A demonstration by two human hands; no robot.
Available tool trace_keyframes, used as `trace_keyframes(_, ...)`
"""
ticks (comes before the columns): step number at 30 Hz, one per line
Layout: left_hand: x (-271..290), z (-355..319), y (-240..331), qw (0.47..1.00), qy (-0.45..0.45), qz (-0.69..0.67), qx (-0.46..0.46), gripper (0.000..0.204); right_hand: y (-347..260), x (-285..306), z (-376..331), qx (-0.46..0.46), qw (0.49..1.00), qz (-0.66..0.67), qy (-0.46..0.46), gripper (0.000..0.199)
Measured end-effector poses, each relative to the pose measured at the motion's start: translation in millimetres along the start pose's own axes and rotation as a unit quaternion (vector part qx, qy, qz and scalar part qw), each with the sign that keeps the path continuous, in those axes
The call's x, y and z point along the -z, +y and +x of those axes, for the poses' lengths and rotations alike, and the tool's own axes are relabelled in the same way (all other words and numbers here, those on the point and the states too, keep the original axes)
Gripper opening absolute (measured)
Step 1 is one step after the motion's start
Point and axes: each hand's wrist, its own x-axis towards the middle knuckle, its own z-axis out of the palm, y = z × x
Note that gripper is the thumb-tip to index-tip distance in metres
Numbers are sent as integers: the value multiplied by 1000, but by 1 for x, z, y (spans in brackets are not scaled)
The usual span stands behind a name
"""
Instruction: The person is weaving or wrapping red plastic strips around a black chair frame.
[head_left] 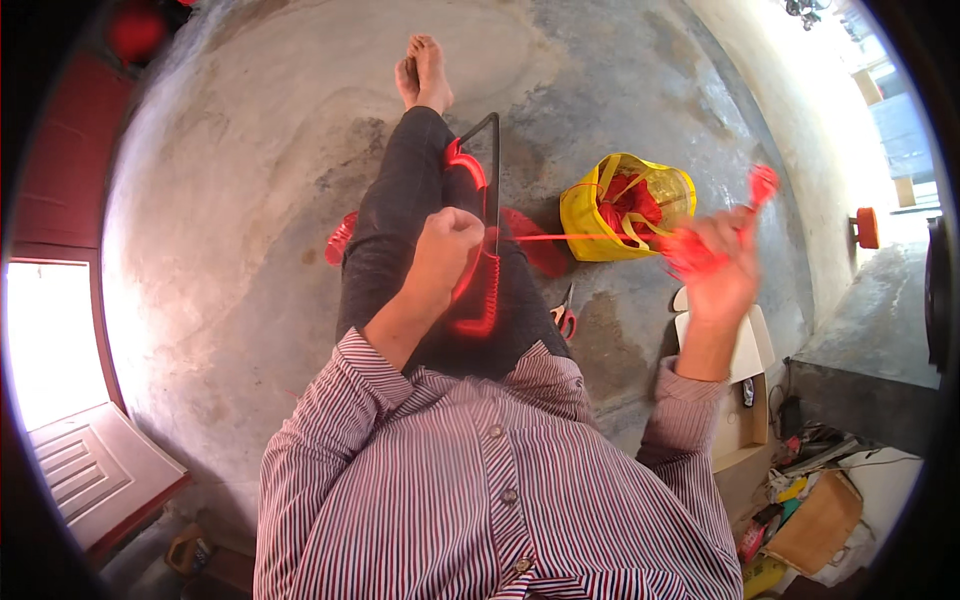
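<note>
1. My left hand sits at picture centre, its fingers curled into a fist that pinches red cord against the upright bar of a dark metal frame.
2. The frame rests on my lap over dark trousers. Loops of red cord already wrap its rim, running from about 12 o'clock of the left hand down to 5 o'clock, where they form a curved band.
3. My right hand is raised at 3 o'clock of the left hand, well apart from it. It is blurred; its fingers look closed around a bunch of the same red cord, though I cannot tell the exact grip.
4. A single taut strand of the cord runs level between the two hands, from the frame bar to the right hand.
5. A yellow bag stands on the floor between the hands, just above the strand. It is open at the top, with more red cord inside.
6. Scissors with red handles lie on the concrete floor at 4 o'clock of the left hand, just beside my thigh.
7. An open cardboard box sits below the right hand at 6 o'clock.
8. My bare feet are crossed at 12 o'clock; my striped shirt fills the lower edge.
</note>
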Motion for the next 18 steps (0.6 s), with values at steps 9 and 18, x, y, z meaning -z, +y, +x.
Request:
trace_keyframes(9,-11,4,-24,962,-11,-237,133,36,-71,25,-70,13,940,-333,71,17)
trace_keyframes(18,-7,-47,8,916,-68,245,-312,25,63,54,-68,-263,956,-102,84,15)
